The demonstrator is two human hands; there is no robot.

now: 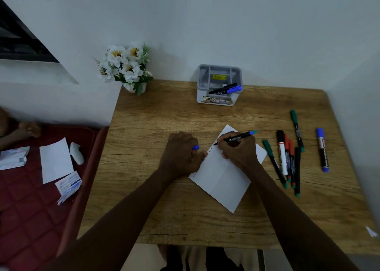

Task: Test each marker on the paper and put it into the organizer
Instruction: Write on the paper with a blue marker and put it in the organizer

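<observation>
Looking down from the head view, the only 1 we have, I see the person's right hand closed in a writing grip around a slim black marker with a blue end. Its tip touches the upper left part of the white sheet of paper, where a short dark scribble is visible. The sheet lies turned at an angle on the wooden table, probably to suit the writing arm.

The left hand rests just beside the paper with curled fingers, and a small blue cap sticks out of them. I think it keeps the cap ready to close the marker, while the thumb seems to steady the sheet's edge.

The grey plastic organizer stands at the far edge, well apart from the paper. 2 markers, as far as I can tell, already lie tilted in its front compartment. The loose markers, green, red, black and blue, wait to the right of the paper within easy reach, so the testing looks far from finished.

On the held marker I can read "FABER-CASTELL". A yellow sticker inside the organizer carries print that is too small to read.
</observation>
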